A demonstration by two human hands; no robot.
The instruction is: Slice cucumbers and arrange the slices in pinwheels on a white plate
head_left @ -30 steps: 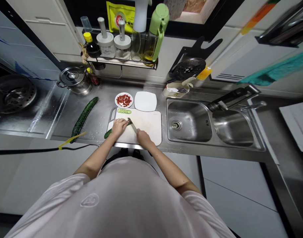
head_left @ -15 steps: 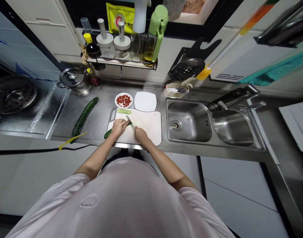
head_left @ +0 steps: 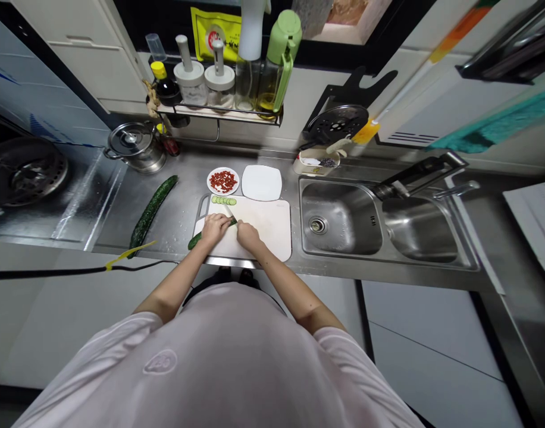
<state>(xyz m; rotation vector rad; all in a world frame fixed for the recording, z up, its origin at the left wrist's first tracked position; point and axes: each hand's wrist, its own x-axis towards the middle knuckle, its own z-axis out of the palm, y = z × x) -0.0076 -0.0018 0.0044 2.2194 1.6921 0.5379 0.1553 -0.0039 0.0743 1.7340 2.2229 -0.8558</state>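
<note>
My left hand point(head_left: 215, 228) is closed over a green cucumber point(head_left: 194, 241), whose ends show on both sides of the fingers. My right hand point(head_left: 248, 236) grips the handle of a knife point(head_left: 229, 211); its blade lies against the cucumber's right end, close to my left fingertips. Both hands are over a white cutting board point(head_left: 272, 229). Several pale green cucumber slices point(head_left: 223, 201) lie in a row at the board's upper left. Behind the board are a plate of chopped red pieces point(head_left: 222, 181) and a white square plate point(head_left: 261, 182).
A whole cucumber point(head_left: 153, 208) lies left of the board. Further left are a lidded pot point(head_left: 136, 145) and a stove point(head_left: 27, 172). A double sink point(head_left: 341, 217) is on the right. Bottles and jars stand on a wall rack point(head_left: 219, 113) above the counter.
My right hand has moved slightly left and up with the knife, nearer to my left hand. The left hand has hardly moved on the cucumber.
</note>
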